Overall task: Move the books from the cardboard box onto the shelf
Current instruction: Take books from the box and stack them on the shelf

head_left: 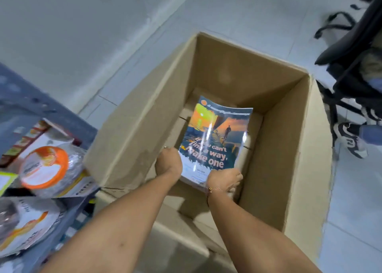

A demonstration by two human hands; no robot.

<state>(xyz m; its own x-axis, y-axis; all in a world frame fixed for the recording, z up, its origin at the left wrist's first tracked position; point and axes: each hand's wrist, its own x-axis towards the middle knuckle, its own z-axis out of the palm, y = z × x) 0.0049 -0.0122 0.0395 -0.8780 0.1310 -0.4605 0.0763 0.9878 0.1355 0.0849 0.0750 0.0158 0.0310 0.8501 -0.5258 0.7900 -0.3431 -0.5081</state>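
Observation:
A glossy book [215, 140] with an orange and blue cover reading "If you can't find a way, make one" lies inside the open cardboard box [144, 124] on the floor. Both my arms reach down into the box. My left hand [168, 163] grips the book's near left corner. My right hand [224, 180], with a thin bracelet at the wrist, holds the near right corner. The cover bends slightly and reflects light. The grey metal shelf [20, 105] stands at the left edge of the view.
The shelf holds an orange-lidded tub [44, 167], wrapped packages and small boxes. A black office chair [351, 51] stands at the upper right, with another person's sneaker [350, 139] beside it. Pale floor tiles surround the box.

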